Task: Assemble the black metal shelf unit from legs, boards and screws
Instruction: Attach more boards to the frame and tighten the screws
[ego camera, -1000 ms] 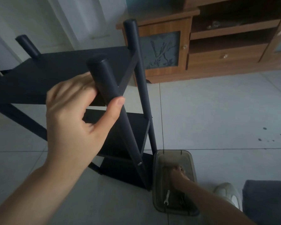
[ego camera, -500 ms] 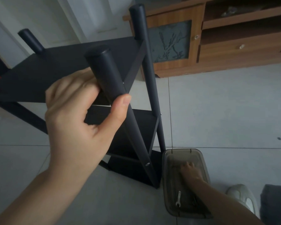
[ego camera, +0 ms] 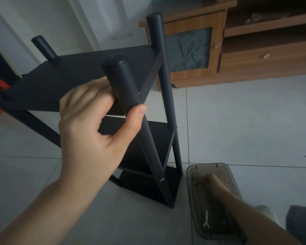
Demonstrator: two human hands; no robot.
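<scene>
Floor-stood shelf's leg (ego camera: 129, 96) in left hand (ego camera: 88, 131).

The place was a room in a home, most likely a living room; a wooden cabinet (ego camera: 228, 50) stood against the far wall, with a patterned glass door (ego camera: 189, 48), open shelves and a drawer with a small knob (ego camera: 266, 56); the floor (ego camera: 245, 121) was laid in large pale glossy tiles; a white panelled door (ego camera: 102, 23) stood behind; the corner of a dark grey upholstered seat (ego camera: 302, 225) showed at the lower right.
</scene>
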